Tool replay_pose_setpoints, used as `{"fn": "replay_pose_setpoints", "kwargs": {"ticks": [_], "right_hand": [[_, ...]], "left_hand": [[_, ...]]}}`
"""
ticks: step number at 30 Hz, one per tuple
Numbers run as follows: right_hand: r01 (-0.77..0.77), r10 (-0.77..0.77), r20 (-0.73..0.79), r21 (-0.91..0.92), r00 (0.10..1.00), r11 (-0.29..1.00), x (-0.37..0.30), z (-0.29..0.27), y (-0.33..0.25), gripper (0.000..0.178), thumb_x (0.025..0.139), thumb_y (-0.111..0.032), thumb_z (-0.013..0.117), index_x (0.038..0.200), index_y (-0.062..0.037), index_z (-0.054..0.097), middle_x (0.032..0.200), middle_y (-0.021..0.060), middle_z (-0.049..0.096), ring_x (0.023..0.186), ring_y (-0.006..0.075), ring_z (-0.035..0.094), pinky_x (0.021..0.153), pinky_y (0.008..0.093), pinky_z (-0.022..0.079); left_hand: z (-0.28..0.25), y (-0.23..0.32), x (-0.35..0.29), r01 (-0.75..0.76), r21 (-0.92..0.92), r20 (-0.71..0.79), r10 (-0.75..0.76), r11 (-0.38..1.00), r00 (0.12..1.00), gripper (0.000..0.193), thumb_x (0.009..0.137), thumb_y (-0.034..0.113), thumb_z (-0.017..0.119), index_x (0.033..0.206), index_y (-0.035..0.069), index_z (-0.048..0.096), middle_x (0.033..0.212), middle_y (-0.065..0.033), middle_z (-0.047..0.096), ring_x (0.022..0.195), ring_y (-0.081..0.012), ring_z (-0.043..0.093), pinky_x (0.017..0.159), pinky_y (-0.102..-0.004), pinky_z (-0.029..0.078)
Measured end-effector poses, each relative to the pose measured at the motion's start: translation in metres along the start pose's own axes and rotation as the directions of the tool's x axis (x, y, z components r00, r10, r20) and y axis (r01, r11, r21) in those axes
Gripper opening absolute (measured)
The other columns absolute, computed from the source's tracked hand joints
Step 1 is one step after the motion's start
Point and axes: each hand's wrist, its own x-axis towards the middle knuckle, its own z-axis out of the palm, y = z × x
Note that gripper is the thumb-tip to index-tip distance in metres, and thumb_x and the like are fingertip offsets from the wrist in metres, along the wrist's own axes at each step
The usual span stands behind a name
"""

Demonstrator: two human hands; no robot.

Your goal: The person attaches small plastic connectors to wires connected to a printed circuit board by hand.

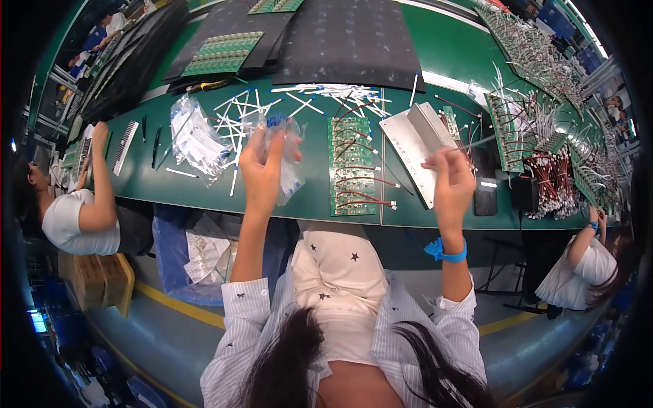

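Two hands work above the tabletop (204, 183): left hand (262, 160) pinches a clear bag (289, 173); right hand (452, 180), at three o'clock, apparently grips a thin wire (476, 141).

- Clear plastic bag (284, 160) in the left hand (262, 163), with a blue bit at its top.
- Green circuit board (352, 166) between the two hands, crossed by dark red wires.
- Silver-grey metal plate (415, 146) just beyond the right hand (450, 178).
- Blue wristband (449, 253) below the right hand.
- Dark green table (204, 197) under both hands.
- White sticks (299, 102) scattered beyond the left hand.
- White shirt sleeves (238, 319) with thin stripes and small dark stars, below the hands.
- Black mat (350, 41) far beyond the hands.
- Yellow floor line (177, 302) left of the left sleeve.
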Motion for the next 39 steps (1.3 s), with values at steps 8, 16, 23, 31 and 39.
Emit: {"fn": "replay_pose_setpoints", "kwargs": {"ticks": [8,16,23,31,39], "right_hand": [[-0.154,0.187,0.188,-0.178,0.964,0.972,0.020,0.038,0.020,0.008,0.084,0.001,0.052,0.087,0.0084,0.052,0.082,0.0107,0.058,0.076,0.0168,0.061,0.071,0.0284,0.054],[-0.271,0.290,0.299,-0.104,0.909,0.957,0.052,0.084,0.058,0.010,0.083,0.001,0.052,0.089,0.0089,0.054,0.084,0.0134,0.060,0.079,0.0184,0.062,0.071,0.0263,0.053],[-0.051,0.159,0.313,-0.326,0.936,0.944,0.061,0.107,0.081,0.006,0.074,0.003,0.058,0.077,-0.0002,0.063,0.076,0.0050,0.058,0.064,0.0136,0.059,0.058,0.0235,0.048],[-0.039,0.148,0.465,-0.235,0.873,0.971,0.062,0.100,0.092,0.008,0.071,0.004,0.061,0.078,0.0012,0.062,0.077,0.0065,0.060,0.068,0.0143,0.057,0.060,0.0233,0.046],[-0.222,0.221,0.443,-0.049,0.869,0.974,0.080,0.072,0.054,0.007,0.073,0.005,0.060,0.079,0.0053,0.063,0.083,0.0099,0.061,0.076,0.0157,0.058,0.069,0.0256,0.047]], "left_hand": [[0.010,-0.064,0.058,0.265,-0.104,0.035,-0.262,0.959,0.964,0.028,0.089,0.020,0.051,0.103,-0.004,0.053,0.077,-0.0106,0.059,0.058,-0.0134,0.057,0.051,-0.0247,0.047],[0.029,-0.099,0.101,0.238,0.075,0.160,-0.247,0.968,0.956,0.025,0.088,0.018,0.048,0.099,-0.005,0.053,0.077,-0.0115,0.061,0.061,-0.0162,0.061,0.054,-0.0244,0.046],[0.028,-0.099,0.101,0.281,0.037,0.200,-0.283,0.959,0.938,0.025,0.088,0.018,0.048,0.099,-0.005,0.053,0.077,-0.0114,0.061,0.062,-0.0156,0.061,0.055,-0.0237,0.046],[0.029,-0.103,0.095,0.295,-0.013,0.148,-0.290,0.955,0.945,0.021,0.088,0.015,0.048,0.092,-0.006,0.052,0.078,-0.0124,0.061,0.063,-0.0153,0.061,0.054,-0.0233,0.046],[0.028,-0.101,0.096,0.333,0.008,0.154,-0.330,0.943,0.931,0.021,0.088,0.015,0.048,0.093,-0.006,0.052,0.078,-0.0126,0.061,0.062,-0.0163,0.062,0.054,-0.0238,0.047]]}}
